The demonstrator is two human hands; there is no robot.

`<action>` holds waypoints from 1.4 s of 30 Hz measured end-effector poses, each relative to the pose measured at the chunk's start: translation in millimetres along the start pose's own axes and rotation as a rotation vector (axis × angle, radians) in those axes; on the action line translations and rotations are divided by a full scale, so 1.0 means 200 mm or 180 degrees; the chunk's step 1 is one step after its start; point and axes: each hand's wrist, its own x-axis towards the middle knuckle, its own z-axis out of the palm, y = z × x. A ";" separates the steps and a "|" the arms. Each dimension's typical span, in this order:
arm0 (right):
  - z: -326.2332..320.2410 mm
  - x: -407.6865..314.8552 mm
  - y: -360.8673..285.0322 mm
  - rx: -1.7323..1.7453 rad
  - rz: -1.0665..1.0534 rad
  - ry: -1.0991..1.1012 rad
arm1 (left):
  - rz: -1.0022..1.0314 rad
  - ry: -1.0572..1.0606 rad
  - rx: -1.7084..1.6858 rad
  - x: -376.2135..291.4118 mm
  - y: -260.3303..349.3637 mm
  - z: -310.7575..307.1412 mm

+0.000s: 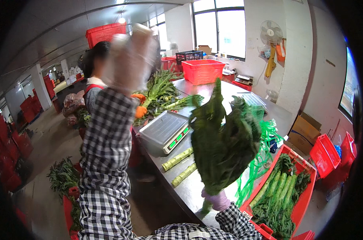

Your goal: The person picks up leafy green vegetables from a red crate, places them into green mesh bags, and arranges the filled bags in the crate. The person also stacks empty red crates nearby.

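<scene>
My right hand, in a purple glove, grips the base of a leafy green bunch above the steel table. The broad dark leaves spread upward and hide part of the table. My left hand is raised high at upper left, too motion-blurred to show its fingers or anything in them. Two peeled-looking celtuce stems lie on the table left of the bunch, their right ends behind the leaves. Beyond them stands a digital scale with a bare pan. Green mesh netting hangs over the table's right side.
At right, a red crate holds several celtuce with leaves. A co-worker's orange-gloved hands touch a leafy pile across the table. A red tub stands at the far end. Another crate with greens sits low at left.
</scene>
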 end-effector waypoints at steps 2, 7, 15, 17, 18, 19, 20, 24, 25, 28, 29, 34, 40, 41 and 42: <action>-0.05 0.01 0.01 0.0835 0.0224 0.0192 | -0.1268 0.0508 -0.0870 -0.03 -0.17 -0.04; -0.25 0.04 -0.15 0.2723 0.0769 -0.0827 | -0.2760 -0.1017 -0.3771 -0.55 -0.13 0.03; -0.13 -0.05 -0.21 0.3546 0.0718 -0.2242 | -0.4545 0.0156 -0.8944 -1.01 0.80 0.24; -0.10 -0.16 -0.17 0.3470 0.0889 -0.2070 | -0.4494 -0.0461 -0.6783 -0.99 0.82 0.19; -0.09 -0.20 -0.20 0.3029 0.1145 -0.1980 | -0.3803 -0.0803 -0.5724 -1.05 0.78 0.16; -0.07 -0.26 -0.29 0.2148 0.1553 -0.1327 | -0.3730 -0.1007 -0.4936 -1.10 0.75 0.13; -0.07 -0.22 -0.29 0.1796 0.1692 -0.1671 | -0.3652 -0.1207 -0.4137 -1.14 0.72 0.10; 0.05 -0.37 -0.21 0.1054 0.2028 0.0299 | -0.5057 -0.1112 -0.2672 -1.05 0.65 0.17; 0.04 -0.39 -0.21 0.1142 0.2000 0.0329 | -0.5016 -0.0970 -0.2568 -1.01 0.60 0.14; 0.03 -0.42 -0.25 0.1305 0.1872 0.0458 | -0.4906 0.0147 -0.3144 -1.01 0.47 0.08; 0.03 -0.42 -0.25 0.1316 0.1924 0.0351 | -0.4550 0.0236 -0.2968 -1.02 0.43 0.05; -0.10 -0.48 -0.28 0.1016 0.2016 0.0244 | -0.2022 -0.1213 -0.2909 -0.89 0.64 0.01; -0.29 -0.58 -0.18 -0.0270 0.1738 -0.0011 | -0.2382 -0.2015 -0.2624 -0.97 0.67 0.15; -0.32 -0.63 -0.15 -0.1039 0.1315 0.0146 | -0.2034 -0.2297 -0.2790 -0.94 0.65 0.14; -0.36 -0.70 -0.16 -0.1057 0.1406 0.0332 | -0.1221 -0.1780 -0.2755 -0.96 0.71 0.18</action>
